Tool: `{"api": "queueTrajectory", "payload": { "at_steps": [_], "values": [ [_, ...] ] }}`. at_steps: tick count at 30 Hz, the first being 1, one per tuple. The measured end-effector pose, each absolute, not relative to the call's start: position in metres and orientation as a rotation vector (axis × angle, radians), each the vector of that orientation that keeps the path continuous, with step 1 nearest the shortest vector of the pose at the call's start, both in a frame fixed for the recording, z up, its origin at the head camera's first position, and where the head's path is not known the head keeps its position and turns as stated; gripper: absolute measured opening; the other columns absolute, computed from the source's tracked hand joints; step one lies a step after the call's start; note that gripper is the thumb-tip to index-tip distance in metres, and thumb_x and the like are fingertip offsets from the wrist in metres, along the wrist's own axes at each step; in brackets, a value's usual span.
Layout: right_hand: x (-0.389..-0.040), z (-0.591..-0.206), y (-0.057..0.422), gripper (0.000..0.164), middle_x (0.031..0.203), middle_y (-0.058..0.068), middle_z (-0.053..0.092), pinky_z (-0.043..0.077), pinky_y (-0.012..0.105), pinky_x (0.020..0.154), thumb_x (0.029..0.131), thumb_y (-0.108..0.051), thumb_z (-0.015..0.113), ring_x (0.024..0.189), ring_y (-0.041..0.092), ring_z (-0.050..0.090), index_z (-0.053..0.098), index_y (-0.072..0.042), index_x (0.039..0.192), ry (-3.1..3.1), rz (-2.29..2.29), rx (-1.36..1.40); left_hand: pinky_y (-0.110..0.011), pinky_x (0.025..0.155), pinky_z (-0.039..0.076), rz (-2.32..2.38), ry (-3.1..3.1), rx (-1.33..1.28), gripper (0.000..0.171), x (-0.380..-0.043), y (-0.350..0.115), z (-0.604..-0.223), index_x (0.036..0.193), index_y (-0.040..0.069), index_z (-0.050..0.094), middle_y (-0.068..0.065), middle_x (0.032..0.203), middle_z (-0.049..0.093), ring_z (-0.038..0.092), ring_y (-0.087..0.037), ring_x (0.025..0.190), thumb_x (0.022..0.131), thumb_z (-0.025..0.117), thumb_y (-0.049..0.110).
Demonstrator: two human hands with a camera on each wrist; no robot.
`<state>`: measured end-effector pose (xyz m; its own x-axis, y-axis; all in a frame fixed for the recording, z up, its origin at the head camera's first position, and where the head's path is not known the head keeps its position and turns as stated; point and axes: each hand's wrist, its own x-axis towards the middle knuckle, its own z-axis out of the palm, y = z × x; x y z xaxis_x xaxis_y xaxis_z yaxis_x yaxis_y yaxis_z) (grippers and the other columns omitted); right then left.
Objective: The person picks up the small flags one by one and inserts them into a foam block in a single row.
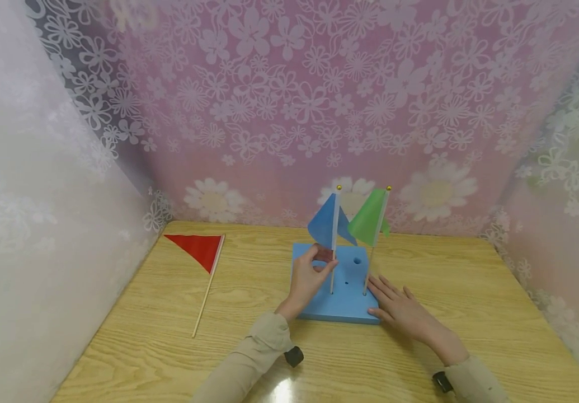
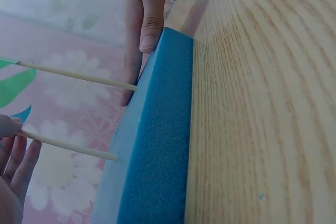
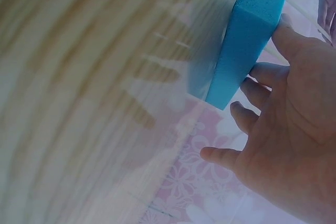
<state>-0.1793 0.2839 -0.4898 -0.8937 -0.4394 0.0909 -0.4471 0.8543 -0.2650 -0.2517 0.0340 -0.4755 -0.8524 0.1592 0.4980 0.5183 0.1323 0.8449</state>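
One blue flag (image 1: 325,221) stands in the blue block (image 1: 339,308), its stick pinched between the thumb and fingers of my left hand (image 1: 306,275), seemingly to keep it upright, while the green flag (image 1: 368,221) stands ungripped towards the block's 4 o'clock. My right hand (image 1: 406,312), fingers spread and gripping nothing, touches the block's edge at 4 o'clock, probably to brace it; the red flag (image 1: 205,248) lies on the table (image 1: 475,291) at the block's 9 o'clock.
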Motion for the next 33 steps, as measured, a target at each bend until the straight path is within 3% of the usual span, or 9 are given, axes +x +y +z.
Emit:
{"api": "queueTrajectory", "payload": {
  "at_steps": [9,23,33],
  "values": [
    [-0.185,-0.507,0.292,0.068,0.163,0.012,0.034,0.027,0.079,0.105,0.103,-0.049,0.053,0.148,0.038,0.032,0.037,-0.012,0.158,-2.941,0.423,0.744,-0.022,0.075,0.060,-1.765,-2.192,-0.659,0.014,-0.252,0.036,-0.474,0.104,0.009,0.068,-0.007,0.100,0.072,0.071,-0.019,0.096,0.094,0.075,0.014],
    [-0.180,-0.494,0.285,0.067,0.159,0.019,0.038,0.027,0.082,0.102,0.101,-0.041,0.060,0.144,0.046,0.035,0.042,-0.004,0.154,-2.938,0.456,0.735,-0.020,0.073,0.060,-1.743,-2.210,-0.667,0.016,-0.252,0.036,-0.474,0.107,0.008,0.069,-0.008,0.102,0.072,0.071,-0.021,0.096,0.093,0.075,0.011],
    [-0.178,-0.489,0.283,0.067,0.160,0.018,0.036,0.028,0.080,0.105,0.102,-0.041,0.058,0.146,0.044,0.033,0.041,-0.004,0.155,-2.984,0.435,0.726,-0.023,0.075,0.060,-1.791,-2.184,-0.665,0.020,-0.251,0.028,-0.475,0.113,0.012,0.070,-0.004,0.106,0.073,0.070,-0.015,0.095,0.094,0.075,0.017]
  ]
}}
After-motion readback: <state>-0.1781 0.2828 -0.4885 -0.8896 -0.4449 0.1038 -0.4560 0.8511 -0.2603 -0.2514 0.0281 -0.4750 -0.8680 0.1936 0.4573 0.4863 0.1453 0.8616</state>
